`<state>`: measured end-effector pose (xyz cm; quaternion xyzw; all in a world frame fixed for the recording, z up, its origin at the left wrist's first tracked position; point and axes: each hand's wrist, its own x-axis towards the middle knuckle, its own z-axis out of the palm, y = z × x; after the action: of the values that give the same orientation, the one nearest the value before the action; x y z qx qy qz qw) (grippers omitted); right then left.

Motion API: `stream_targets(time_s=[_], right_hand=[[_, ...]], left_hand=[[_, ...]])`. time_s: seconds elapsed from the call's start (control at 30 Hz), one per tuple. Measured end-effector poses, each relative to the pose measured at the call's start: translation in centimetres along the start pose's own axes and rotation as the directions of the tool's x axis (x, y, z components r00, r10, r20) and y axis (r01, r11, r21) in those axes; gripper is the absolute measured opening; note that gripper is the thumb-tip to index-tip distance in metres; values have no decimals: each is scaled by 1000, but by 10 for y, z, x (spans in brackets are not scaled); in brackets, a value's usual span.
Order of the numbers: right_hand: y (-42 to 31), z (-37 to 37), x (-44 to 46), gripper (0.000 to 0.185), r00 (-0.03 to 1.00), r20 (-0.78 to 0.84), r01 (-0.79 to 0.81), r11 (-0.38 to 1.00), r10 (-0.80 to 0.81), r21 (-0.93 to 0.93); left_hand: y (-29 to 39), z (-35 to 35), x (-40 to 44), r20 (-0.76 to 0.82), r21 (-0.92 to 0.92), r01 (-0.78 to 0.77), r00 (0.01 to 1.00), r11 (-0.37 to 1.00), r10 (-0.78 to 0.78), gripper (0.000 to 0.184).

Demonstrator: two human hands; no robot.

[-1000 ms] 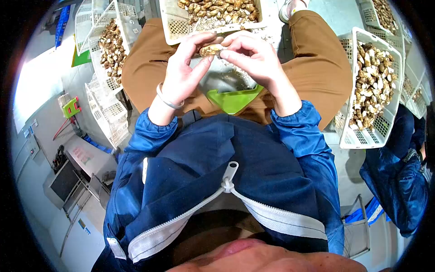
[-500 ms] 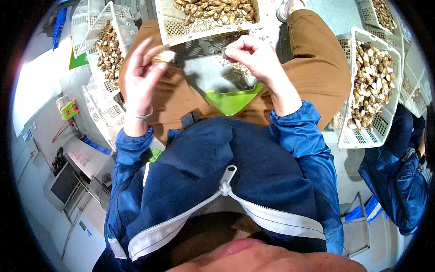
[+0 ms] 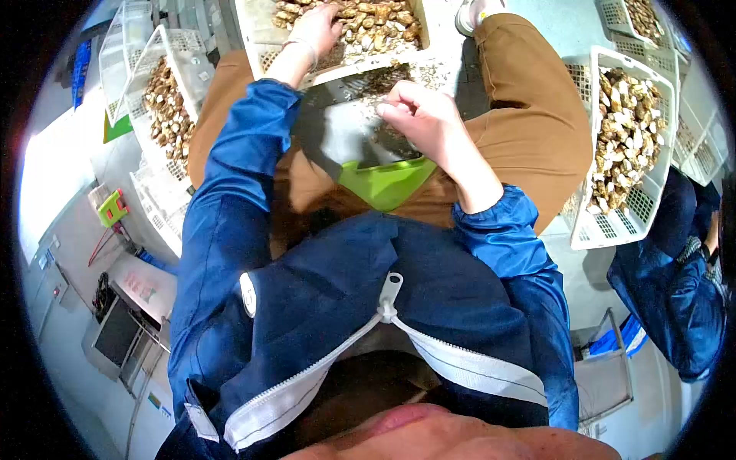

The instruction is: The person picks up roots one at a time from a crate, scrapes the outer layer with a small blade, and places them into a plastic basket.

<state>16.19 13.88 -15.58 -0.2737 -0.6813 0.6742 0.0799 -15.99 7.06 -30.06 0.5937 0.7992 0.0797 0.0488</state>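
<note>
My left hand [image 3: 316, 32] reaches over the near wall of a white crate [image 3: 349, 67] holding many brown-and-white mushrooms [image 3: 379, 31]. Its fingers stretch over the mushrooms at the crate's left side, and their tips are partly hidden. My right hand [image 3: 425, 119] hovers between my knees, in front of that crate. Thumb and forefinger are pinched together and the other fingers curled in; what they hold, if anything, cannot be made out. Below it lies a bright green pointed piece [image 3: 387, 182] between my thighs.
Another white crate with mushrooms [image 3: 165, 107] stands at my left, and one more crate [image 3: 671, 153] stands at my right, also with mushrooms. Dark scraps [image 3: 383, 80] litter the surface between my knees. A person in a blue sleeve [image 3: 667, 291] is at the far right.
My left hand has moved from above my left thigh, where it had a whitish mushroom piece, forward into the crate. My right hand stays pinched and has lowered slightly; the dark thing at its fingertips no longer shows.
</note>
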Motion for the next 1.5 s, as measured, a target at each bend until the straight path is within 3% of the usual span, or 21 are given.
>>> stream_targets(time_s=[0.03,0.1,0.13,0.17,0.23,0.27,0.33,0.37,0.43,0.53,0.57,0.73,0.83,0.87,0.97,1.0,1.1,1.17,1.27,1.4,1.5], right_hand=[[3,-3,2,17,1000,-8,7,1000,-7,7],[6,-5,4,17,1000,-15,25,999,-25,23],[7,-6,5,16,1000,11,0,997,-1,79],[7,-5,8,15,1000,24,-1,998,-1,71],[-2,-2,13,14,998,62,2,998,-6,67],[-10,-5,10,13,988,87,-135,987,127,88],[-16,-12,9,13,998,43,-44,999,43,27],[-18,-15,6,13,1000,18,5,1000,-5,-4],[-8,-13,9,13,987,-68,147,989,-145,24],[-13,-7,7,11,915,-188,369,929,-356,35],[-21,-7,1,12,955,-145,261,965,-258,4],[-31,-4,-13,11,829,-82,557,830,-554,29],[-31,0,-24,9,886,-54,462,868,-461,180],[-34,-4,-31,11,974,62,183,922,-216,341],[-42,-13,-35,11,987,129,37,923,-93,384],[-40,-11,-34,11,962,96,181,860,-256,476],[-32,-9,-30,12,897,40,427,887,-440,175],[-35,-12,-30,13,965,87,194,898,-247,396],[-32,-21,-27,14,987,149,-36,850,-50,525],[-24,-10,-20,15,963,101,191,894,-251,406],[-32,-15,-24,13,989,135,-12,891,-55,454]], left_hand=[[52,-22,17,93,-164,276,960,947,-264,27],[63,-23,29,223,-28,376,906,926,-361,32],[23,28,28,70,235,96,991,967,-115,42],[24,27,23,-47,157,39,998,987,-32,40],[36,18,17,18,-61,283,959,957,-282,34],[26,15,13,1,-54,226,974,973,-227,37],[15,5,3,-123,-158,109,984,981,-129,42],[56,-51,-3,236,-425,478,878,768,-416,42],[78,-89,-31,486,-809,546,829,216,-275,35],[143,-157,-74,535,-844,530,825,-80,-180,40],[159,-175,-86,539,-842,530,826,-98,-162,45],[197,-205,-128,398,-899,425,893,104,-209,44],[204,-218,-140,379,-889,418,901,185,-212,42],[206,-220,-142,371,-888,411,906,209,-204,42],[206,-222,-145,293,-887,336,939,316,-179,41],[208,-222,-144,230,-872,278,959,403,-164,41],[213,-218,-145,198,-845,258,964,468,-175,40],[207,-219,-144,186,-773,220,975,595,-119,39],[212,-224,-140,226,-828,260,966,496,-128,37],[206,-215,-135,220,-853,249,969,460,-116,38],[211,-219,-138,390,-850,442,894,288,-222,39]])
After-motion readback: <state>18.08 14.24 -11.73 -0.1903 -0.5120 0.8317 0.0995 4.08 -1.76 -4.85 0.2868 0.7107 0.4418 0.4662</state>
